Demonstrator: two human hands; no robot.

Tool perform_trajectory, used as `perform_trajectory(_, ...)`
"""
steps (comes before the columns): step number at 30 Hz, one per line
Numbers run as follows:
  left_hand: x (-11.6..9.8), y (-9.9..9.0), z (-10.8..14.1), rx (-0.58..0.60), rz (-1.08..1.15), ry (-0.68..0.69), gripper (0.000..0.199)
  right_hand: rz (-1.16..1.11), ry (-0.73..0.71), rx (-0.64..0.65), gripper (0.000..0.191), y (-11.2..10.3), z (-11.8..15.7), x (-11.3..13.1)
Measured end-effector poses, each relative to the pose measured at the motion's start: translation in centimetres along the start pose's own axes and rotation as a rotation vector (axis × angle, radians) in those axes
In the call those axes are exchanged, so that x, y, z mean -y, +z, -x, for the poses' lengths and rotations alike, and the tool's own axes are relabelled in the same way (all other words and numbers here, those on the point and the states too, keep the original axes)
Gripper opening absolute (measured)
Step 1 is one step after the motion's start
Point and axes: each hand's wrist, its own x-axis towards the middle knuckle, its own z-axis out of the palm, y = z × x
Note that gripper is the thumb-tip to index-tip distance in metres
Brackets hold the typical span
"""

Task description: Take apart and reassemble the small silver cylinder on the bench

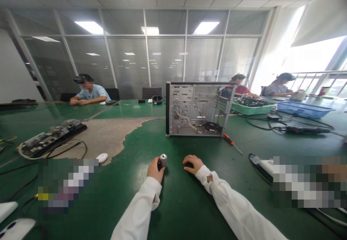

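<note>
My left hand [155,169] grips a small grey cylinder with a silver top [163,159], held upright just above the green table [179,204]. A hand's width to the right, my right hand [192,163] rests on the table with its fingers curled; whether it covers anything is hidden. Both arms wear white sleeves. Beyond my hands stands an open silver computer case [196,108] with loose cables and a fan inside. A red-handled screwdriver [231,143] lies at the case's right front corner.
A circuit board with cables [51,137] lies at the left, a white mouse-like object [102,157] beside a worn patch. At the right are black cables, a green tray [251,108] and a blue basket [303,109]. Three people sit at the far side.
</note>
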Motion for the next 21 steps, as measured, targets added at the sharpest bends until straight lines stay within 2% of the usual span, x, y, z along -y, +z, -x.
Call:
perform_trajectory(5, 0.1, 0.1, 0.0, 0.032, -0.065, 0.006, 0.038, 0.154, 0.105, 0.043, 0.039, -1.3, 0.5, -1.4)
perform_trajectory(8, 0.0, 0.0, 0.2, 0.020, -0.040, 0.022, 0.038, 0.181, 0.124, 0.001, 0.040, -1.6, 0.8, -1.8)
perform_trajectory(12, 0.0, 0.0, 0.2, 0.017, -0.032, 0.002, 0.038, 0.121, 0.014, -0.032, 0.034, -1.4, 0.9, -1.2)
perform_trajectory(17, 0.4, 0.2, 0.0, 0.032, -0.053, 0.019, 0.038, 0.083, -0.182, -0.007, 0.030, -0.4, 0.6, 0.3)
perform_trajectory(21, 0.7, 0.4, -0.2, 0.039, -0.047, 0.019, 0.038, 0.101, -0.241, -0.023, 0.026, 0.5, 0.2, 0.9)
